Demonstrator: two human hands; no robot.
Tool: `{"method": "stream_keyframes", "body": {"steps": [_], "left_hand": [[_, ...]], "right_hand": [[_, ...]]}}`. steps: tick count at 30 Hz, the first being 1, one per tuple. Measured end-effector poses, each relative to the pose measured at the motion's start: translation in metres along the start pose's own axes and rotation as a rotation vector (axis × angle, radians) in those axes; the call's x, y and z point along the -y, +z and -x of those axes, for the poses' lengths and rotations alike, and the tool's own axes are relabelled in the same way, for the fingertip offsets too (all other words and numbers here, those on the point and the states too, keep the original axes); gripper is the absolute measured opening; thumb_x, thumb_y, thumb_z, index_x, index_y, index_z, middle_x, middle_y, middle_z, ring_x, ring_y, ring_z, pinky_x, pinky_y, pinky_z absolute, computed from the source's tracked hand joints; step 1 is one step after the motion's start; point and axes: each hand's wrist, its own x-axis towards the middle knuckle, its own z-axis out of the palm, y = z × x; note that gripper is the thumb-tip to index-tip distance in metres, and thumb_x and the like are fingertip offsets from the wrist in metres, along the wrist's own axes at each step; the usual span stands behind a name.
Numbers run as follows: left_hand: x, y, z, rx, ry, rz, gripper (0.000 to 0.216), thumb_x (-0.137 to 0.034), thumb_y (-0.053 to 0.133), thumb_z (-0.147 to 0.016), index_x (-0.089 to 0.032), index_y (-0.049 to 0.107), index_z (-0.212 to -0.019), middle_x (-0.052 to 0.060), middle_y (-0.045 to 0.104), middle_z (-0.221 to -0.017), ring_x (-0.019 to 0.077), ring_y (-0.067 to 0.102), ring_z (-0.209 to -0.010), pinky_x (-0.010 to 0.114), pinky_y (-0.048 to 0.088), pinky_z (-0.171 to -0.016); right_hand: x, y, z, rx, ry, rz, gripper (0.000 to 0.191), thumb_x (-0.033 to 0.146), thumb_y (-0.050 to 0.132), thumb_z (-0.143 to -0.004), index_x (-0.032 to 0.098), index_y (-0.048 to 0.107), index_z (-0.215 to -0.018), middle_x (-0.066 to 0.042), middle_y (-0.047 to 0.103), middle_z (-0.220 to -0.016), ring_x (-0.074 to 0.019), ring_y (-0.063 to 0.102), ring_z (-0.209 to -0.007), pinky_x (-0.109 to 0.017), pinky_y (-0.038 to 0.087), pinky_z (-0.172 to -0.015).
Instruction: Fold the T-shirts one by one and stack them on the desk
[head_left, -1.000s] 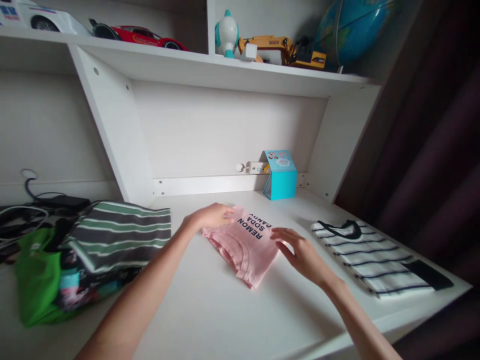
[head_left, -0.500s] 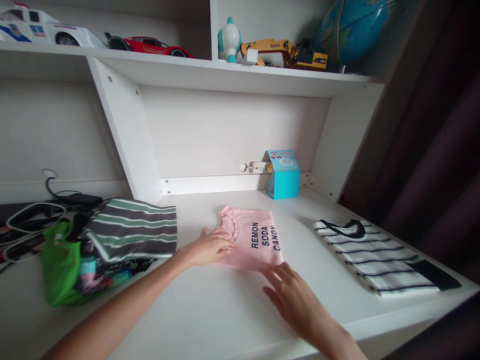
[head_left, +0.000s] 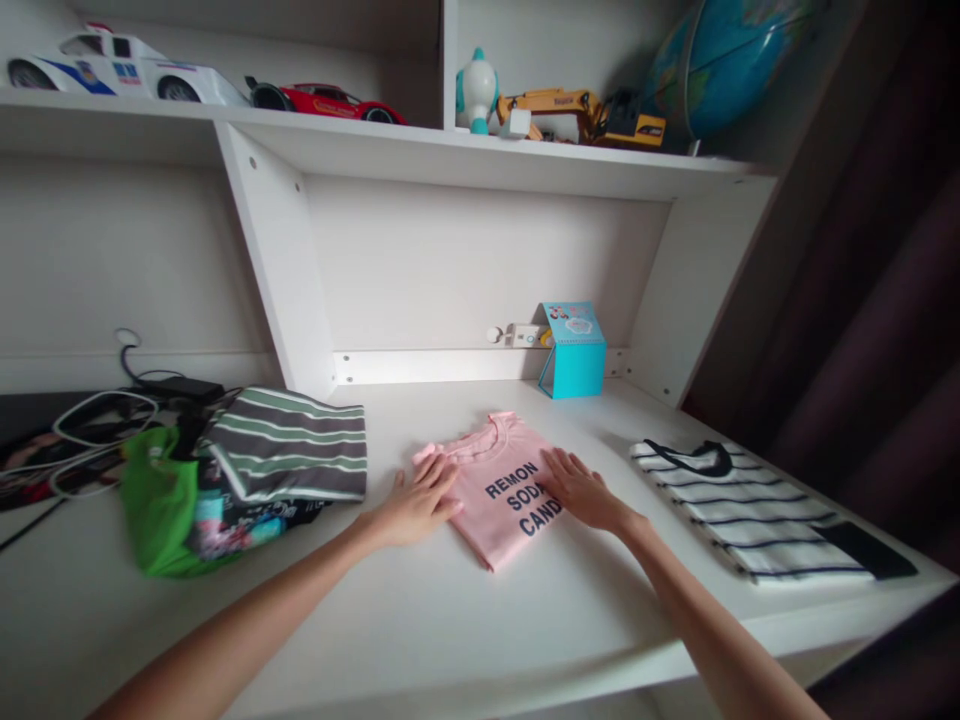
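Note:
A folded pink T-shirt (head_left: 499,490) printed "REMON SODA CANDY" lies on the white desk (head_left: 450,620), neck toward the back. My left hand (head_left: 416,500) rests flat on its left edge with fingers spread. On the shirt's right side, over the print's end, my right hand (head_left: 581,490) lies flat, fingers stretched out. Neither hand grips the cloth.
A folded white shirt with dark stripes (head_left: 750,510) lies at the right. A grey-green striped garment (head_left: 289,455) tops a pile with green cloth (head_left: 157,505) at the left, beside cables (head_left: 97,415). A blue box (head_left: 574,350) stands at the back. Toy cars and a globe (head_left: 720,60) sit on the shelf.
The pink shirt was turned round on the desk so its print reads toward me. Both hands moved from its ends to lie flat on its left and right sides.

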Motion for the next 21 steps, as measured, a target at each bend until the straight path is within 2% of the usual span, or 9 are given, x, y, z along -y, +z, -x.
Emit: {"method": "stream_keyframes", "body": {"steps": [2,4,7,10,13,15,18,21], "left_hand": [[0.011,-0.003,-0.008,-0.019,-0.038,-0.025,0.056,-0.047,0.021,-0.090,-0.024,0.015,-0.141,0.008,0.008,-0.148,0.0283,0.002,-0.135,0.058,0.014,-0.100],[0.024,-0.008,-0.013,-0.103,-0.146,-0.055,0.053,-0.041,0.025,-0.090,-0.024,0.020,-0.140,0.009,0.015,-0.147,0.0292,0.009,-0.134,0.055,0.019,-0.099],[0.034,-0.012,-0.014,-0.213,-0.285,-0.073,0.048,-0.040,0.035,-0.086,-0.016,0.043,-0.127,0.016,0.037,-0.135,0.0324,0.028,-0.127,0.046,0.029,-0.097],[0.030,-0.011,-0.012,-0.238,-0.218,-0.023,0.037,-0.041,0.042,-0.082,-0.013,0.059,-0.100,0.016,0.055,-0.111,0.0303,0.046,-0.111,0.037,0.036,-0.091],[0.017,-0.009,-0.013,-0.263,-0.145,0.073,0.023,-0.030,0.047,-0.078,-0.014,0.061,-0.086,0.011,0.060,-0.091,0.0260,0.056,-0.092,0.032,0.041,-0.081],[0.010,-0.009,-0.015,-0.265,-0.130,0.204,0.023,-0.023,0.047,-0.075,-0.014,0.060,-0.091,0.010,0.061,-0.090,0.0233,0.058,-0.085,0.030,0.043,-0.077],[0.004,-0.012,-0.015,-0.274,-0.158,0.465,0.039,-0.020,0.050,-0.072,-0.015,0.052,-0.111,0.009,0.060,-0.106,0.0211,0.058,-0.090,0.027,0.043,-0.078],[0.001,-0.017,-0.009,-0.267,-0.207,0.742,0.059,-0.018,0.053,-0.069,-0.018,0.038,-0.126,0.007,0.057,-0.111,0.0192,0.057,-0.092,0.026,0.045,-0.077]], "right_hand": [[0.002,0.010,0.010,-0.012,0.010,0.018,0.055,0.043,0.034,-0.088,0.013,0.033,-0.135,-0.019,0.031,-0.139,-0.0380,0.029,-0.125,-0.061,0.034,-0.088],[0.005,0.011,0.027,-0.033,-0.009,0.026,0.054,0.045,0.039,-0.086,0.016,0.039,-0.132,-0.018,0.035,-0.137,-0.0359,0.033,-0.123,-0.056,0.035,-0.090],[-0.004,-0.001,0.045,-0.058,-0.006,-0.002,0.039,0.046,0.039,-0.086,0.024,0.056,-0.114,-0.011,0.055,-0.120,-0.0280,0.052,-0.105,-0.041,0.040,-0.087],[-0.022,-0.013,0.043,-0.087,0.094,-0.035,0.033,0.041,0.038,-0.086,0.020,0.062,-0.096,-0.011,0.065,-0.095,-0.0238,0.060,-0.085,-0.033,0.042,-0.073],[-0.028,-0.012,0.024,-0.097,0.174,-0.060,0.027,0.036,0.044,-0.083,0.017,0.062,-0.082,-0.012,0.065,-0.084,-0.0230,0.060,-0.076,-0.030,0.039,-0.065],[-0.023,-0.006,0.009,-0.101,0.203,-0.088,0.022,0.033,0.046,-0.080,0.017,0.060,-0.075,-0.012,0.064,-0.080,-0.0220,0.060,-0.073,-0.028,0.037,-0.062],[-0.014,0.002,-0.006,-0.126,0.231,-0.154,0.014,0.026,0.048,-0.076,0.016,0.057,-0.073,-0.012,0.064,-0.081,-0.0212,0.059,-0.075,-0.026,0.036,-0.060],[-0.014,0.003,-0.011,-0.148,0.241,-0.264,0.013,0.023,0.050,-0.072,0.016,0.057,-0.082,-0.009,0.065,-0.079,-0.0176,0.059,-0.071,-0.023,0.037,-0.056]]}}
